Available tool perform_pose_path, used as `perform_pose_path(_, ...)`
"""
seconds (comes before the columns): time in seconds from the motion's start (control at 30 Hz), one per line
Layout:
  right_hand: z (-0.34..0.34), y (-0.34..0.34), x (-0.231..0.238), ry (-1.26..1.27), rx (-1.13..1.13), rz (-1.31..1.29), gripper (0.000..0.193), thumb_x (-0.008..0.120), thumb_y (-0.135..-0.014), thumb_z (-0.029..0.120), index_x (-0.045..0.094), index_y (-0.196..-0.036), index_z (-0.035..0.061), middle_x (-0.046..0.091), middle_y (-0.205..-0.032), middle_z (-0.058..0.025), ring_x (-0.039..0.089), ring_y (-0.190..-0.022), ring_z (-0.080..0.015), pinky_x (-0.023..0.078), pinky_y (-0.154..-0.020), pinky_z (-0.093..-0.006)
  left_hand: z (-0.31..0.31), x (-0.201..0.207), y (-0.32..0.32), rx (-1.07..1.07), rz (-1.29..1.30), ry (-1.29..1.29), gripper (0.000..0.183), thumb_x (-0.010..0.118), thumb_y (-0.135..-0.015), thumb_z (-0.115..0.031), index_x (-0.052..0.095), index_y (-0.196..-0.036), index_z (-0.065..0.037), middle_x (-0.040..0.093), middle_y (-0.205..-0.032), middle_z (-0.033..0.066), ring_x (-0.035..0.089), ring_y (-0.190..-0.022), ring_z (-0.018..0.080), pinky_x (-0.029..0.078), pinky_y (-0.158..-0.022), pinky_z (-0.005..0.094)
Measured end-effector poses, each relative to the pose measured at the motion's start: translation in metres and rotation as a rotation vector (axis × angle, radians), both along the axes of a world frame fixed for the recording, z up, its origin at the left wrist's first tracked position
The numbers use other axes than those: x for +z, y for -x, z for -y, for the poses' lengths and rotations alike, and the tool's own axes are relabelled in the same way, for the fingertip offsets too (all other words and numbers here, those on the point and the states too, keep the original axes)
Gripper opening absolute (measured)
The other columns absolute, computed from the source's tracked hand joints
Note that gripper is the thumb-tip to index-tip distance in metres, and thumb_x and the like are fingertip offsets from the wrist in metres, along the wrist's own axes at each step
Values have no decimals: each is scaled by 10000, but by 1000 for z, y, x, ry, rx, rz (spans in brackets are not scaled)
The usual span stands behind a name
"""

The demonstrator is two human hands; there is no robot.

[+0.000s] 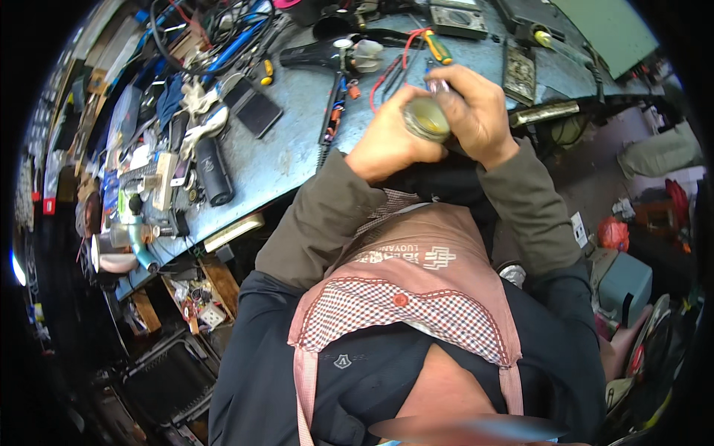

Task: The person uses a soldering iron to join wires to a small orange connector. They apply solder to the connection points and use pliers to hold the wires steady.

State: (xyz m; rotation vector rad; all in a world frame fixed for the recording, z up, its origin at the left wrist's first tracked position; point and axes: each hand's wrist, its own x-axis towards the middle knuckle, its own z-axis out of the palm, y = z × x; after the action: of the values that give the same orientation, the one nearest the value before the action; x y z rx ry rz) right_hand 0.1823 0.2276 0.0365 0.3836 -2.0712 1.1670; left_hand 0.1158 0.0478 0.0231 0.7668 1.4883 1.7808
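While both hands closed in at the near edge of a worn blue tabletop [286, 160], a small round clear-walled jar [426, 123] with yellowish contents sat between them, its open mouth tipped toward the viewer. The left hand [390, 141] wrapped the jar's side, thumb beneath the rim, in a firm grasp. The right hand [476, 111], fingers curled, appeared to pinch a small silvery-pink object [439, 86], partly hidden, just beside the jar's far rim.

The jar stood uncapped, that much done; yellow matter remained inside, and the work seemed to be mid-course, though how much was left could not be told.

Toward the left end, a black flat rectangular phone [256, 108] and a black cylinder [214, 171] bordered the widest bare stretch, which ran along the near edge up to a long black strip with orange parts [332, 119]. Beyond the hands, toward the far edge, a screwdriver with a green-and-yellow handle [437, 48] and a red cable [374, 97] crowded the surface. To the right, a grimy rectangular metal plate [519, 70] narrowed the room; the hands hid the edge directly beneath them.
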Motion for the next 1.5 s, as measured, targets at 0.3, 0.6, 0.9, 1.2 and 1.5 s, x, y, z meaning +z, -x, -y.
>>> perform_pose_path(0.3, -18, 13, -31, 1166, 440, 328, 482, 474, -1160, 393, 647, -1380, 1, 732, -1205, -125, 715, -1020, -241, 596, -874, -413, 0, -21, 12, 253, -348, -76, 871, 953, -733, 49, 410, -1403, -72, 593, -1330, 74, 642, -1182, 170, 566, -1008, 323)
perform_pose_path(0.6, -69, 31, -27, 821, -222, 457, 357, 515, -1145, 209, 637, -1409, 2, 708, -1260, -121, 718, -1079, -202, 632, -890, -391, 49, 9, 11, 546, -397, -67, 809, 947, -765, -28, 471, -1419, -18, 665, -1224, 105, 687, -1105, 192, 584, -979, 343)
perform_pose_path(0.9, -70, 40, -54, -213, -711, 221, 359, 672, -996, 157, 688, -1296, -41, 708, -1294, -266, 688, -1187, -435, 541, -1017, -484, 139, -1, 102, 720, -617, 403, 728, 951, -755, -141, 637, -1387, 39, 675, -1225, 167, 700, -1142, 270, 569, -1004, 378)
perform_pose_path(1.2, -27, 35, -49, -15, -412, -18, 163, 739, -907, -64, 747, -1061, -11, 666, -891, -91, 584, -667, -177, 466, -625, -315, 125, -12, 130, 797, -1024, 984, 945, 905, -782, -533, 568, -1518, -46, 766, -1239, 163, 685, -1184, 378, 453, -1051, 542)
perform_pose_path(1.5, -34, 45, -77, 101, -367, -27, 148, 739, -939, -82, 759, -1080, -39, 648, -877, -39, 543, -703, -102, 442, -626, -260, 154, -27, 118, 791, -1033, 912, 979, 890, -828, -290, 392, -1628, -29, 741, -1243, 97, 607, -1254, 335, 327, -1097, 535)
